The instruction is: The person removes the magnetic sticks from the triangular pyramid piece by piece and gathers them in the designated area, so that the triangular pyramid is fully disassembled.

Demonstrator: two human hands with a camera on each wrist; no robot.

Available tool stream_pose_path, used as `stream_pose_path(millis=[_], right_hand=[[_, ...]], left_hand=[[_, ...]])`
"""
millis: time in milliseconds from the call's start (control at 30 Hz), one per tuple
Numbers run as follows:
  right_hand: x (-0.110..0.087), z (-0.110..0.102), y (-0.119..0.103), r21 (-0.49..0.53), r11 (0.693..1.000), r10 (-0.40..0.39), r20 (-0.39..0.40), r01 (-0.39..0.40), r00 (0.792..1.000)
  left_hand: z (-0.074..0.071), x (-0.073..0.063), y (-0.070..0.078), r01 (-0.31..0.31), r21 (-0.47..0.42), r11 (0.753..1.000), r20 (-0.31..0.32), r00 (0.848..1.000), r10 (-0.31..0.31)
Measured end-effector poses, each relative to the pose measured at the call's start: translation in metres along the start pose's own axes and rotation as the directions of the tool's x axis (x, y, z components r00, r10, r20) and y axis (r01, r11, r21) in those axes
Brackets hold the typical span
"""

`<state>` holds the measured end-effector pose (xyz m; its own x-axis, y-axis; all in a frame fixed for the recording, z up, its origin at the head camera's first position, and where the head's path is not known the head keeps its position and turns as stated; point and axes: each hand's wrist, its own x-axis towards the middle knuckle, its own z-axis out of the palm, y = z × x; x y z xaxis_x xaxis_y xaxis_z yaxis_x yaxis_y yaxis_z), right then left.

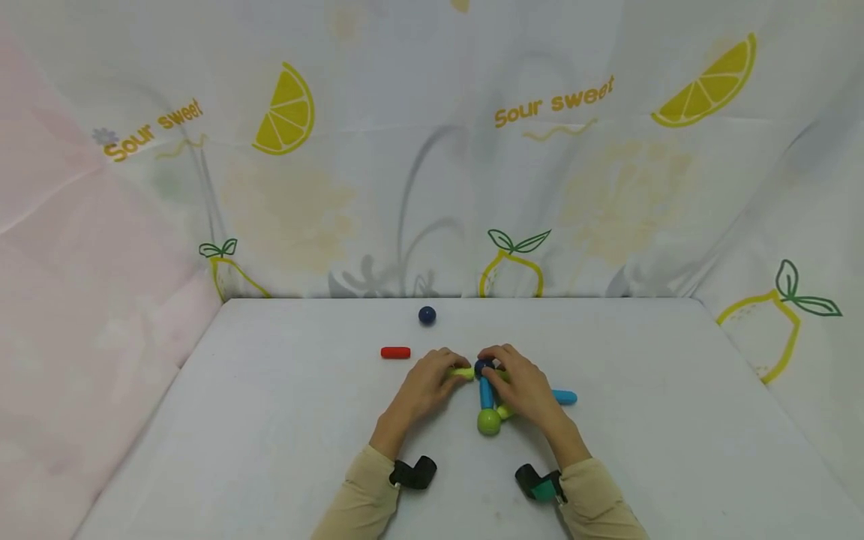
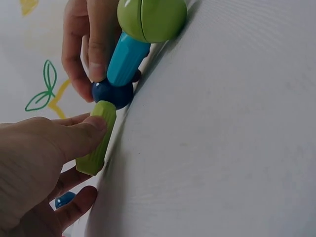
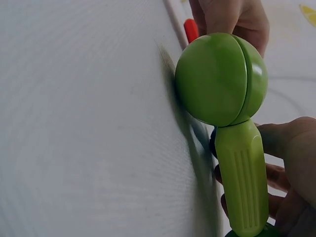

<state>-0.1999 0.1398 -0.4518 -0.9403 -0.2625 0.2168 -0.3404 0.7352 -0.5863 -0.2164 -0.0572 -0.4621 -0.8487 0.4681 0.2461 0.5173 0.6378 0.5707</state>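
white tabletop (image 1: 236,420) | pale cloth backdrop (image 1: 391,90) — lemon prints (image 1: 286,112), "Sour sweet" lettering (image 1: 555,103)

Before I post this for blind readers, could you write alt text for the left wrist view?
The left-hand grip pinches a yellow-green rod, its end at a dark blue ball held by the right-hand grip. A light blue rod runs from that ball to a green ball at the top edge.

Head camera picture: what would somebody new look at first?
Probably the left hand pinching a yellow-green stick and the right hand holding a dark blue ball, over the white table. From that ball, a blue stick leads to a shiny green ball nearer the person. Behind, bright yellow lemon slices decorate the cloth.
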Motion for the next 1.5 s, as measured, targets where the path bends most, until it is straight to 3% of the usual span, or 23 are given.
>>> stream_pose_path(millis=[367,667,867,1067,1300,1500], right_hand=[[0.002,-0.002,0.0,0.001,1.0,0.008,0.017,-0.008,1.0],[0.002,-0.007,0.001,0.03,1.0,0.003,0.057,-0.005,0.998],[0.0,-0.012,0.004,0.015,0.998,0.065,0.097,-0.066,0.993],[-0.005,-0.014,0.01,-0.001,0.989,0.149,0.116,-0.15,0.982],[-0.005,-0.013,0.014,0.04,0.988,0.143,0.152,-0.15,0.978],[-0.006,-0.012,0.015,0.048,0.988,0.136,0.148,-0.145,0.98]], left_hand=[[-0.018,-0.002,-0.012,0.024,0.014,1.0,-0.093,0.995,-0.023],[-0.039,-0.008,-0.034,0.047,-0.022,0.999,-0.187,0.981,-0.05],[-0.051,-0.015,-0.046,0.046,0.003,0.999,-0.25,0.967,-0.043],[-0.055,-0.022,-0.055,0.054,0.042,0.998,-0.267,0.963,-0.041],[-0.055,-0.029,-0.063,0.09,0.082,0.993,-0.297,0.953,-0.062],[-0.055,-0.033,-0.065,0.093,0.058,0.994,-0.293,0.953,-0.072]])
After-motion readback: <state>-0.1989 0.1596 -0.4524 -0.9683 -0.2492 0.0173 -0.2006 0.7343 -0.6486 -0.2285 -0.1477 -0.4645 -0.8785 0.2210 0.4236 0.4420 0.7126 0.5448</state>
